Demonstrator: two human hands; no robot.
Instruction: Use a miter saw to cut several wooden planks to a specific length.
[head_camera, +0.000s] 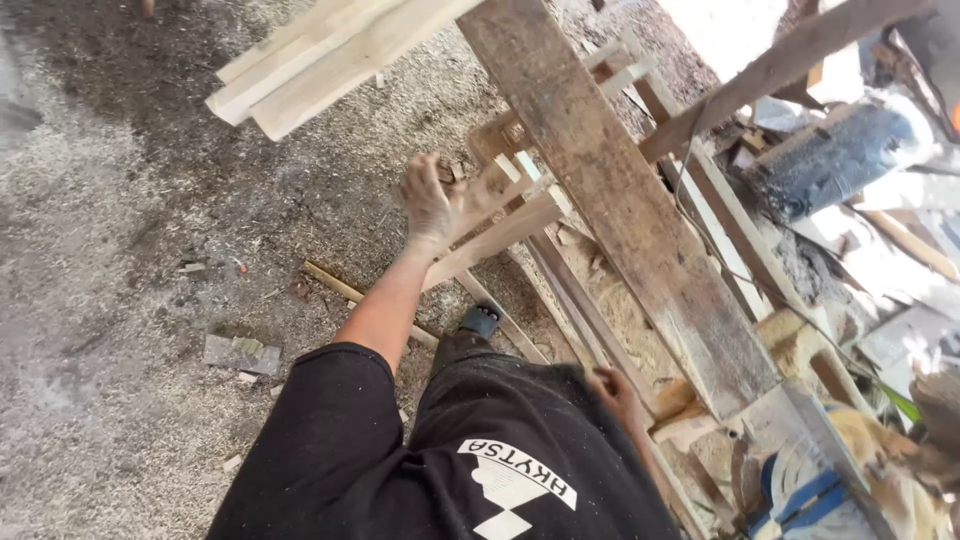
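Seen from above at an outdoor woodworking spot, sawdust-covered ground (110, 300) fills the left of the frame, with a flat scrap of board (240, 353) lying on it and a bundle of pale planks (320, 55) jutting in from the top. A person in a black shirt (400, 470) reaches forward with the left hand (432, 200), its dusty grip closed around the upper end of a pale wooden slat (495, 235) that slants down toward the person beside the frame of a rough workbench; small wood offcuts appear to sit by the fingers, though they are hard to make out. A dark sandal (480, 320) shows on the ground below the slat. To the right, a long, weathered plank (620, 210) lies diagonally along the tabletop. The right hand (612, 388) rests low against the near edge of the bench, beside the plank's lower end; whether its grip is closed on anything cannot be told. Farther right stand a dark cylindrical motor (835, 160) and a clutter of timber pieces
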